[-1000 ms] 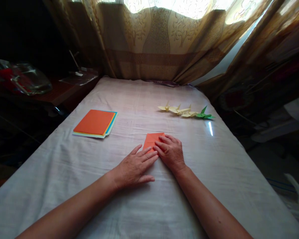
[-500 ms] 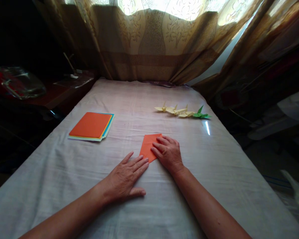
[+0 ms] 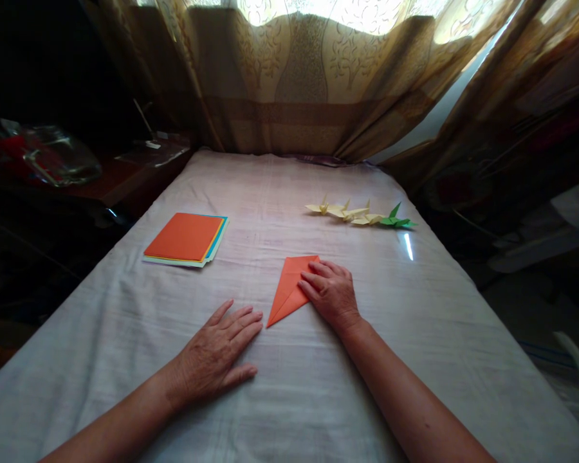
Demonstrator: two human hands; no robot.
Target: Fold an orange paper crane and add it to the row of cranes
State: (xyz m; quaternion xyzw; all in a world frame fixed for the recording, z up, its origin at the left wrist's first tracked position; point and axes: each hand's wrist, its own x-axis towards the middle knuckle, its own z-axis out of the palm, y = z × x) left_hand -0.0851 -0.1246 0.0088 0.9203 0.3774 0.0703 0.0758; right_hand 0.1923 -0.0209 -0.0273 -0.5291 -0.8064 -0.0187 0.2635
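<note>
A folded sheet of orange origami paper (image 3: 289,286) lies in the middle of the cloth, its narrow point toward me and a crease running up from that point. My right hand (image 3: 332,292) rests on its right side, fingers laid over the paper and hiding part of that edge. To the left, my left hand (image 3: 217,350) is flat with the fingers spread, a little apart from the paper's tip and holding nothing.
A stack of coloured paper squares (image 3: 186,236), orange on top, lies at the left. Cream folded paper cranes (image 3: 345,212) and a green paper crane (image 3: 396,218) form a row at the back right. A glass jar (image 3: 60,157) stands on the dark side table (image 3: 125,177).
My left hand has slid left and toward me, off the orange paper, baring its pointed tip. My right hand has stayed on the paper. The whole view has shifted slightly.
</note>
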